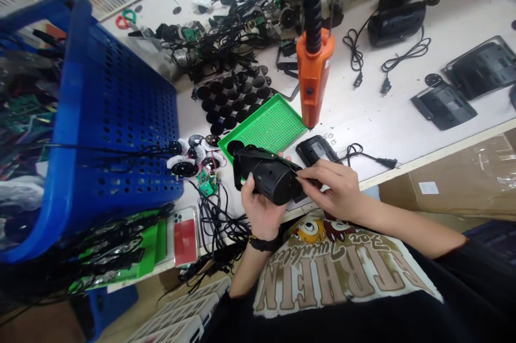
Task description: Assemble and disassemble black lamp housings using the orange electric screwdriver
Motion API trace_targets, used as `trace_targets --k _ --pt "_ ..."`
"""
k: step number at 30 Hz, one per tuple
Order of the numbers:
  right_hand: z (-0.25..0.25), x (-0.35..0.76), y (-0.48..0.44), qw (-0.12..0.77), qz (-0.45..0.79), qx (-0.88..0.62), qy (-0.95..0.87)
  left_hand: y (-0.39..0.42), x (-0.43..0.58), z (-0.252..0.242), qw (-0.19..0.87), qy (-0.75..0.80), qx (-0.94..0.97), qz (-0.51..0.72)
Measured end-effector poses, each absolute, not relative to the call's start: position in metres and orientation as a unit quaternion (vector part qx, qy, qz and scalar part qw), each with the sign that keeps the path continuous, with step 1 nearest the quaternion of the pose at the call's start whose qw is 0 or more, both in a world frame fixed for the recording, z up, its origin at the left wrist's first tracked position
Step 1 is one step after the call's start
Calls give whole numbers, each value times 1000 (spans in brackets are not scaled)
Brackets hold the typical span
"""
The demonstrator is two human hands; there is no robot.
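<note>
My left hand (261,211) cradles a black ribbed plastic housing (271,177) from below, its fingers hidden behind it. My right hand (330,187) grips the housing's near edge from the right, with the fingertips pressed along a seam. A flat black device (316,150) lies just beyond my right fingers. Under the housing's left end is a green perforated tray (268,125). An orange electric screwdriver (314,77) hangs on a black coiled line above the tray, its tip close to the table.
A blue perforated crate (121,117) stands at the left. Black suction discs (229,98), small green circuit boards (207,184), tangled black cables (221,222) and a phone in a red case (185,238) lie nearby. Black units with power cords (397,23) sit at the far right.
</note>
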State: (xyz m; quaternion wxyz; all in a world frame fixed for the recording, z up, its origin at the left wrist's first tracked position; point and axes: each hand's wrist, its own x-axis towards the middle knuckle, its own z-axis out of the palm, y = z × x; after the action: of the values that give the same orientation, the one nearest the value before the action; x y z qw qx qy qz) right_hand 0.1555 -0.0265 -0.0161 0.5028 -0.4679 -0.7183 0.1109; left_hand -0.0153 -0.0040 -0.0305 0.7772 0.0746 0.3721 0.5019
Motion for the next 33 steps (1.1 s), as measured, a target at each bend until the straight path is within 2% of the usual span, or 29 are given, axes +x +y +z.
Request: trace_targets --k 8,16,21,28,33 --pt "-18 148 -30 484 64 -472 -734 -10 -15 -32 742 381 137 534" --pt "-10 159 -28 407 146 -516 -740 -9 -10 -25 693 457 110 547" --pt "-24 155 -27 353 158 -483 -785 -13 -2 -29 708 454 115 528" --pt "-33 150 -31 434 184 -497 -728 -18 -1 -54 676 465 96 563" --pt "-28 165 -32 473 151 -530 -687 -16 0 -46 703 395 112 581"
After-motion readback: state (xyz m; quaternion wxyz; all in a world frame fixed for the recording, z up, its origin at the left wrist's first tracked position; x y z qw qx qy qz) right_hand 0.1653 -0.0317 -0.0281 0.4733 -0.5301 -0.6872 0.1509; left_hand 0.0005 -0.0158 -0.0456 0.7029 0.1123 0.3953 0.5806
